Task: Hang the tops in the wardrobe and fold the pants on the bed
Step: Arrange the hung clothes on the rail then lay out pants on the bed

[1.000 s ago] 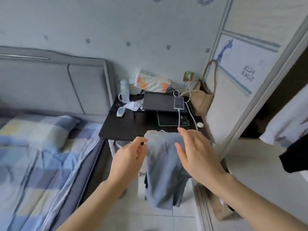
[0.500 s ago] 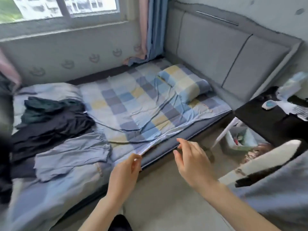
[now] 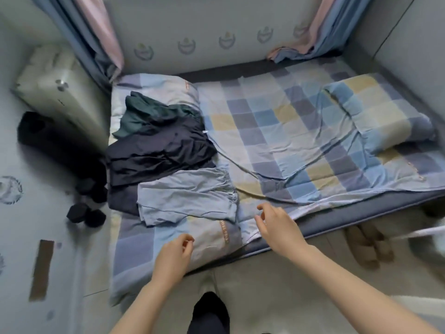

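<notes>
A pile of clothes lies on the left part of the bed (image 3: 301,131). Light blue shorts (image 3: 187,196) with an elastic waistband are nearest to me, spread flat. Behind them lies a dark navy garment (image 3: 159,150), and a dark green garment (image 3: 149,112) is farthest back. My left hand (image 3: 174,254) hovers over the bed's near edge, fingers loosely curled, holding nothing. My right hand (image 3: 274,222) hovers just right of the shorts' waistband, fingers relaxed and empty. The wardrobe is out of view.
A checked pillow (image 3: 380,116) lies at the bed's right end. A white appliance (image 3: 62,92) and black objects (image 3: 84,213) stand left of the bed. Curtains (image 3: 101,32) hang at the back corners. Slippers (image 3: 368,247) sit on the floor at the right.
My view swung left from the bedside desk and wardrobe to the bed. A second ago my hands were at a hanging grey-blue garment; now both reach empty toward the clothes pile.
</notes>
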### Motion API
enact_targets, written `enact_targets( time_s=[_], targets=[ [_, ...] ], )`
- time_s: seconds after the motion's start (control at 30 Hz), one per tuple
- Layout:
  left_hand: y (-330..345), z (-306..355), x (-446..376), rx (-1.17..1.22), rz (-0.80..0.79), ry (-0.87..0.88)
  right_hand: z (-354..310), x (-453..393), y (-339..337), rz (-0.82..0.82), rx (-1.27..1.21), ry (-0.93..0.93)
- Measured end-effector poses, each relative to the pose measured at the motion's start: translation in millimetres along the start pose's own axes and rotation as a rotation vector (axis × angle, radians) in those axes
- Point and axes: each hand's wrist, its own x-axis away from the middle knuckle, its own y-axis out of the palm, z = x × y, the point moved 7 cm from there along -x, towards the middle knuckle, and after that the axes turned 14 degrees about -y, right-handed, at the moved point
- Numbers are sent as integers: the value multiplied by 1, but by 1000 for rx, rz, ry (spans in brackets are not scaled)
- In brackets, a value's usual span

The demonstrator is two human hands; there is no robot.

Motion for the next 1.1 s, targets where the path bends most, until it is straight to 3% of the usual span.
enact_targets(
  time_s=[0.23,0.4,0.83,1.1],
  targets=[
    [-1,1,-112,-179,-133,-58,30,-86,54,-163,-29,145],
    [12,23,-144,-177,-134,-54,52,-110,63,-203,-20,181],
    [14,89,-164,-98,-127,28,70,-136,34,-141,-75,163],
    [15,87,-290,-231,26,57,102,-257,86,-98,-37,62]
  ],
)
